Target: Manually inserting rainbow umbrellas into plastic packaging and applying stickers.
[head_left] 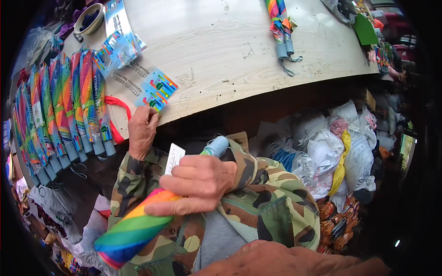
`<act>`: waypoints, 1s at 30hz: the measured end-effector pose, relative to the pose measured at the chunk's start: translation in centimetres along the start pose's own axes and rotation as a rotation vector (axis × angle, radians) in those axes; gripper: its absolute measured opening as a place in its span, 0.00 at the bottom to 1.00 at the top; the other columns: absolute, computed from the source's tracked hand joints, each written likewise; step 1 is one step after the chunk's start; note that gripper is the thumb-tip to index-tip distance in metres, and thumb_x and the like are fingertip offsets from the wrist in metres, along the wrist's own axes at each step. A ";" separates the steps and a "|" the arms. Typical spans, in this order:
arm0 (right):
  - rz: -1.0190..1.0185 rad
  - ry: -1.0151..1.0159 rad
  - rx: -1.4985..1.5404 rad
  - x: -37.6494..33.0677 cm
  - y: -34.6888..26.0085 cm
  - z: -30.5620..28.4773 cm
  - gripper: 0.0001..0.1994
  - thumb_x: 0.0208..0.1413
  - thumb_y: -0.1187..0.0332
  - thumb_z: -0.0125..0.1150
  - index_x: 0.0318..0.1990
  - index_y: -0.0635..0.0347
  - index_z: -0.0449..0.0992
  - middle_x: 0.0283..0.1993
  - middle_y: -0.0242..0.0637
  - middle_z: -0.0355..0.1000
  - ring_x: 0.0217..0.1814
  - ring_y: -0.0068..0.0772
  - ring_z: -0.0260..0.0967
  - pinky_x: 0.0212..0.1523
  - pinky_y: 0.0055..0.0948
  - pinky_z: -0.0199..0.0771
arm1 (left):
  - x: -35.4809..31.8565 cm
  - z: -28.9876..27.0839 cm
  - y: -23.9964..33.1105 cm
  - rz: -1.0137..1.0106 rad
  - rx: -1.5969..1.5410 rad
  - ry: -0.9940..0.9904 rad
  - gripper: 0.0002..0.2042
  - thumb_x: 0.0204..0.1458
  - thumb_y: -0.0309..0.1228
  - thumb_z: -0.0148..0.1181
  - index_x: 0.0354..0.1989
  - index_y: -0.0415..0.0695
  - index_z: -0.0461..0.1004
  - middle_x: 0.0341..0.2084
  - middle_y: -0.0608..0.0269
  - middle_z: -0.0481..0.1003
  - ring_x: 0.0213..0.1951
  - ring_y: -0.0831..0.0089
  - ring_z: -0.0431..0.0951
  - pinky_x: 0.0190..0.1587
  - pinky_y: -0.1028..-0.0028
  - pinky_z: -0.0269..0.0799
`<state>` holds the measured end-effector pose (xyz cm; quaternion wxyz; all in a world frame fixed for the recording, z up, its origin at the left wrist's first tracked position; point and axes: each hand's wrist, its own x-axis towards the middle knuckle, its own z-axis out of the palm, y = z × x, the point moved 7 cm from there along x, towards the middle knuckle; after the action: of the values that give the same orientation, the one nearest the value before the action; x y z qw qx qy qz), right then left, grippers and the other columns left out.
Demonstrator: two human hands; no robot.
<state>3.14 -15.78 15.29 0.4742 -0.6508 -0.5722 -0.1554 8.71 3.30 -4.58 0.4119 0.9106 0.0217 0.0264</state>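
My right hand (pixel 198 184) is wrapped round a folded rainbow umbrella (pixel 140 225). The umbrella slants across my front, its grey-blue handle (pixel 216 146) up to the right and its coloured end low on the left. A white card tag (pixel 174 158) sticks up beside my knuckles. At the table's front edge, my left hand (pixel 143 131) pinches the near corner of a clear plastic sleeve (pixel 159 88) with a bright printed end. More printed sleeves (pixel 117 53) lie overlapped just behind it. Red ribbon (pixel 119 102) curves beside my left hand.
Several sleeved rainbow umbrellas (pixel 85 96) lie in a row on the left. Two more umbrellas (pixel 279 32) rest at the far side of the pale table (pixel 202 55). A bowl (pixel 89 18) stands far left. White plastic bags (pixel 322 152) and bundles (pixel 338 221) are piled at right.
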 end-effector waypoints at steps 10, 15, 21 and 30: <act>0.383 0.351 0.115 2.6 5.3 2.2 0.46 0.46 0.80 0.76 0.78 0.69 0.67 0.40 0.41 0.77 0.34 0.44 0.77 0.38 0.38 0.80 | -3.0 2.9 -7.0 -0.226 -0.173 0.074 0.06 0.61 0.24 0.71 0.41 0.43 0.78 0.30 0.68 0.75 0.35 0.75 0.76 0.41 0.70 0.74; 0.683 0.018 -0.172 -5.9 9.2 2.0 0.40 0.52 0.77 0.79 0.76 0.58 0.73 0.37 0.44 0.78 0.33 0.43 0.80 0.34 0.38 0.81 | 0.1 -0.2 -0.3 0.029 -0.170 0.000 0.11 0.56 0.22 0.63 0.47 0.38 0.82 0.37 0.43 0.82 0.40 0.46 0.84 0.43 0.57 0.79; 0.868 -0.246 -0.303 -14.7 10.2 2.2 0.41 0.55 0.68 0.78 0.79 0.47 0.69 0.35 0.37 0.73 0.30 0.42 0.77 0.29 0.42 0.77 | 0.8 -0.7 -1.0 -0.059 -0.205 0.035 0.06 0.59 0.27 0.64 0.38 0.34 0.80 0.28 0.44 0.79 0.30 0.55 0.81 0.37 0.61 0.75; 0.847 -0.241 -0.310 -16.6 9.2 1.8 0.41 0.54 0.69 0.77 0.78 0.46 0.71 0.33 0.36 0.71 0.29 0.41 0.77 0.30 0.42 0.78 | 0.7 -1.1 -1.0 -0.289 -0.259 -0.194 0.09 0.67 0.30 0.60 0.39 0.35 0.80 0.23 0.69 0.74 0.27 0.83 0.72 0.31 0.75 0.68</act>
<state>5.84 -23.35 -2.03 0.3232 -0.9038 -0.2771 0.0448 9.35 4.83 -4.60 0.5253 0.8356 0.1090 -0.1180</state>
